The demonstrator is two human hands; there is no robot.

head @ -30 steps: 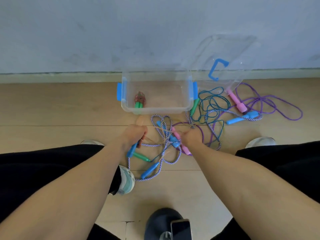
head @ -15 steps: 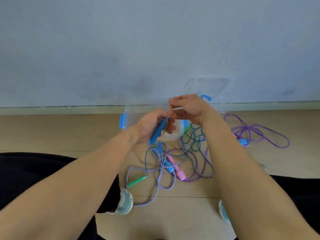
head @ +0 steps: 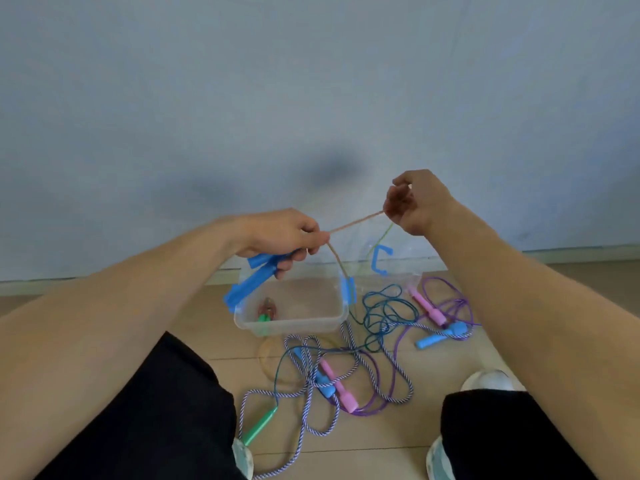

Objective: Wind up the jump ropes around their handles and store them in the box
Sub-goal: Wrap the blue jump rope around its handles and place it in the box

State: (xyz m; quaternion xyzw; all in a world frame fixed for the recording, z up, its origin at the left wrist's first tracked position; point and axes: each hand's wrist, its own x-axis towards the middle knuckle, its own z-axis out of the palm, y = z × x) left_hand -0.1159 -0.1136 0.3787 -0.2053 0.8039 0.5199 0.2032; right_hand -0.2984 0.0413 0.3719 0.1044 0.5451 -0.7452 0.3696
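My left hand (head: 282, 237) grips two blue handles (head: 254, 277) held together above the clear box (head: 294, 322). A thin tan rope (head: 356, 222) runs taut from those handles up to my right hand (head: 414, 202), which pinches it. More of the tan rope drops toward the box's right side. One wound rope with green handles (head: 266, 311) lies inside the box. On the floor in front lie tangled ropes: a striped rope (head: 304, 415), a purple rope (head: 450, 299) with pink handles (head: 337, 386), and a teal rope (head: 384, 311) with a green handle (head: 259, 426).
The box's clear lid (head: 381, 259) with a blue clasp leans on the wall behind the box. My knees in black trousers and my shoes (head: 488, 381) flank the rope pile. A loose blue handle (head: 440, 336) lies right of the box.
Both hands have risen from the floor pile. My left hand lifted the blue handles, and my right hand has pulled the tan rope up and out to the right.
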